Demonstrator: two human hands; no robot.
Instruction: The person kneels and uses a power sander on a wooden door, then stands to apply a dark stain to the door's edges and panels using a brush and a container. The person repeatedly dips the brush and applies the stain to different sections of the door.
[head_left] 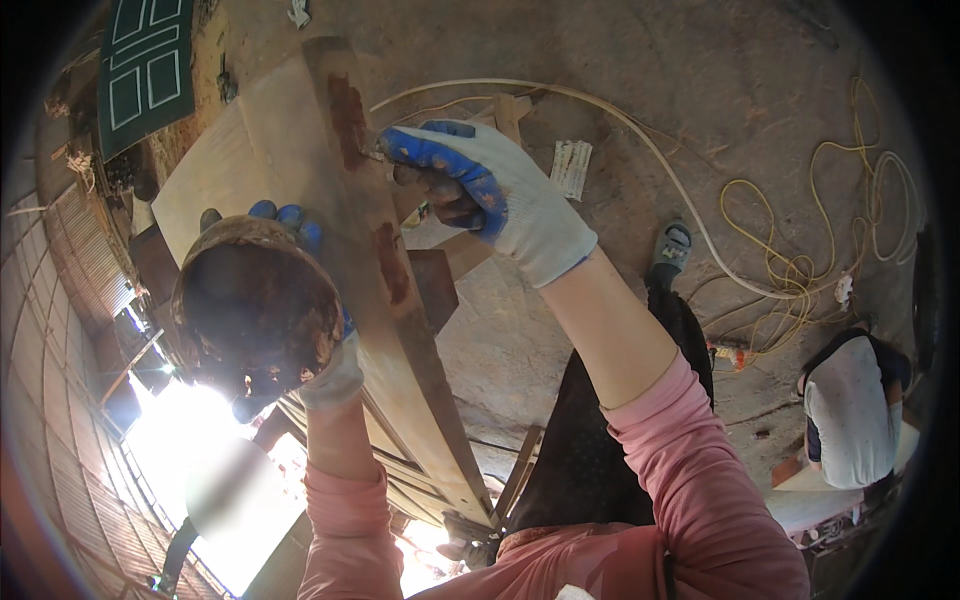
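A round bowl [258, 300], its inside coated with dark brown paste, rests in my left hand [332, 378]. Blue-coated glove fingers show past the bowl's far rim. My right hand [480, 185], in a white glove with a stained blue palm, is closed with fingertips at the edge of a wooden door-like panel [360, 220]. What it pinches, perhaps a small blade, is mostly hidden. Beside those fingertips a reddish-brown patch [348, 115] covers the panel's edge strip. A second brown patch [392, 262] lies nearer me on the same strip.
Wooden supports [465, 252] stand under the panel. A pale hose [640, 135] and tangled yellow cord [790, 275] cross the floor on the right. Another person [850, 410] is low at the far right. A dark green panel [148, 70] stands at the upper left.
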